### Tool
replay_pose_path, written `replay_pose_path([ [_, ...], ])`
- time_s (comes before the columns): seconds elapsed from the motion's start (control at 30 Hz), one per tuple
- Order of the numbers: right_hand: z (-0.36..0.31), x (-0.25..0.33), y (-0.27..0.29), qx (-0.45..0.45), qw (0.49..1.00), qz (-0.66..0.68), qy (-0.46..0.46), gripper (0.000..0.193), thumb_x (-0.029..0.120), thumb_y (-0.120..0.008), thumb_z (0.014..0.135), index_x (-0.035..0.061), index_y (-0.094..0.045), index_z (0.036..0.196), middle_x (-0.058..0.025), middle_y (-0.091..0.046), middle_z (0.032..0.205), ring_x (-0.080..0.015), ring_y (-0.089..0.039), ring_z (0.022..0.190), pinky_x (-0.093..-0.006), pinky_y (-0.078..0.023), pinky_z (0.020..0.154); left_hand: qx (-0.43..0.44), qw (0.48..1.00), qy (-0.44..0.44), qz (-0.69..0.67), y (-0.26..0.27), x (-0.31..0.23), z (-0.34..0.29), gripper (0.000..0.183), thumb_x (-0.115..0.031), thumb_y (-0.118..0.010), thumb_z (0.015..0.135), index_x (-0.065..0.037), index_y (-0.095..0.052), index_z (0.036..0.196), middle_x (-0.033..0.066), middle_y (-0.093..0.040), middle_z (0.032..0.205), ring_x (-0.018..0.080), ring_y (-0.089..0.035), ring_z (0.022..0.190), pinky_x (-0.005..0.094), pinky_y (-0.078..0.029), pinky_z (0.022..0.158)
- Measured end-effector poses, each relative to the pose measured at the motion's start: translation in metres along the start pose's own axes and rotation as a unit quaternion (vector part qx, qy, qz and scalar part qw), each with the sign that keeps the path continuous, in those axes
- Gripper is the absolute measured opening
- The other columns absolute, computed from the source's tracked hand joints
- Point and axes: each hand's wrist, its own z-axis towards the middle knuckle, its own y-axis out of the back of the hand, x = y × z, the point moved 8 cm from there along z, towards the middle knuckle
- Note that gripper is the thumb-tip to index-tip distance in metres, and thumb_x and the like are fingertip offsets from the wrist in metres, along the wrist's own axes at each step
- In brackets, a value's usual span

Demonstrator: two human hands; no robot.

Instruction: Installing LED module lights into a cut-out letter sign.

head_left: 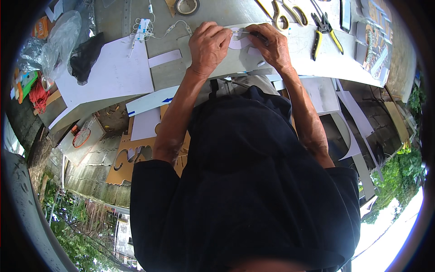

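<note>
My left hand (209, 49) is closed, its thumb and fingers pinching the end of a string of small LED modules (170, 28) on white wire. The string runs off leftward to a bunched cluster of modules (144, 28). My right hand (272, 47) is closed around a thin tool with a dark handle (260, 37); its exact kind is hard to make out. A slim light shaft or wire spans the gap between both hands. Just below it lies a white curved cut-out piece (240, 42) on the grey table. The fingertips are partly hidden.
At the right are yellow-and-black pliers (324, 31) and scissors (282, 20). A roll of dark tape (187, 6) lies at the far edge. White sheets (113, 68), clear plastic bags (61, 41) and red wire (40, 96) are to the left. Cut brown board (122, 152) stands below the table.
</note>
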Motion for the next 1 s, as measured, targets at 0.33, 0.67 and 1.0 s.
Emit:
replay_pose_path([
  [0.33,-0.004,0.028,-0.007,0.006,0.997,-0.048,0.06,0.036,0.009,-0.077,0.086,0.0113,-0.07,0.122,-0.0097,-0.064,0.123,-0.0293,-0.063,0.107,-0.0412,-0.056,0.09,0.001,1.0,0.01,-0.003,-0.001,-0.001,0.0,0.013,-0.006,-0.081,0.076,-0.01,-0.078,0.088,0.0008,-0.074,0.087,0.022,-0.067,0.089,0.0349,-0.056,0.077],
  [0.67,-0.003,0.035,-0.015,-0.002,0.985,-0.109,0.137,0.042,0.004,-0.076,0.082,0.0103,-0.069,0.123,-0.0093,-0.064,0.118,-0.0299,-0.061,0.105,-0.0418,-0.052,0.093,-0.007,1.0,0.015,0.001,-0.001,0.0,-0.002,0.013,-0.006,-0.081,0.075,-0.009,-0.078,0.088,0.0008,-0.074,0.087,0.0223,-0.067,0.088,0.035,-0.056,0.077],
  [1.0,-0.01,0.035,-0.024,0.008,0.957,-0.208,0.203,0.053,0.001,-0.075,0.076,0.0102,-0.069,0.128,-0.0083,-0.065,0.126,-0.0274,-0.061,0.112,-0.0401,-0.05,0.096,-0.008,0.999,0.026,-0.027,-0.001,0.007,-0.007,0.021,-0.01,-0.084,0.075,-0.011,-0.077,0.095,0.0016,-0.073,0.09,0.023,-0.066,0.092,0.036,-0.055,0.08],
])
